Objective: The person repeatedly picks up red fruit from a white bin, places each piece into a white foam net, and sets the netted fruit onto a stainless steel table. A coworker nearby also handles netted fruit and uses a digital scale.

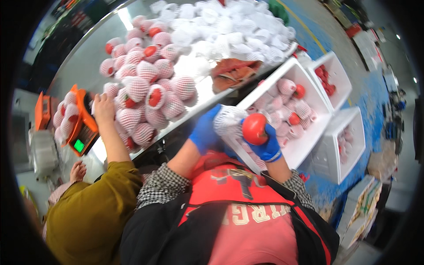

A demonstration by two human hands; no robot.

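Observation:
My left hand [207, 129], in a blue glove, holds a white foam mesh sleeve [229, 122]. Right beside it, my right hand [270, 145], also gloved in blue, grips a bare red tomato [254, 128] near the sleeve's opening. Both hands are over the near edge of a white foam box [318, 127] that contains tomatoes in foam nets [281, 112]. Across the metal table [99, 36] lie many netted tomatoes [137, 87] and a large heap of white foam sleeves [225, 29].
At my left a co-worker in an olive top [96, 212] reaches to the netted tomatoes, beside an orange scale [84, 132] bearing several. A brown cloth [232, 74] lies at the table edge. Two more foam boxes [343, 84] [356, 145] stand at the right.

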